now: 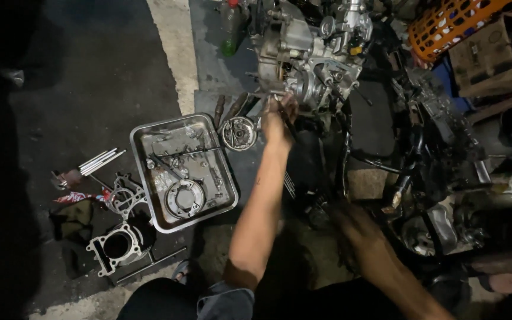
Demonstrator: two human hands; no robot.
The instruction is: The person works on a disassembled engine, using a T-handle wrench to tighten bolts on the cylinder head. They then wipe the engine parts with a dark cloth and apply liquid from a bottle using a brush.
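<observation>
Dark asphalt floor (108,71), parts strewn. Your left hand (277,121) is up at frame centre, fingers closed on a thin tool against the engine block (309,56) directly above it; your right hand (351,222) sits lower right, blurred, grip unclear.

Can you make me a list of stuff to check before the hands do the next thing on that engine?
1. Left hand at the engine: ok, it holds a thin tool against it.
2. Right hand free: cannot tell, it is blurred and in the dark.
3. Metal tray close by: ok, beside the left arm, with loose parts in it.
4. Cylinder block out of the way: ok, on the ground left of the tray.
5. Enough light: not ok, the lower right is too dark.
</observation>
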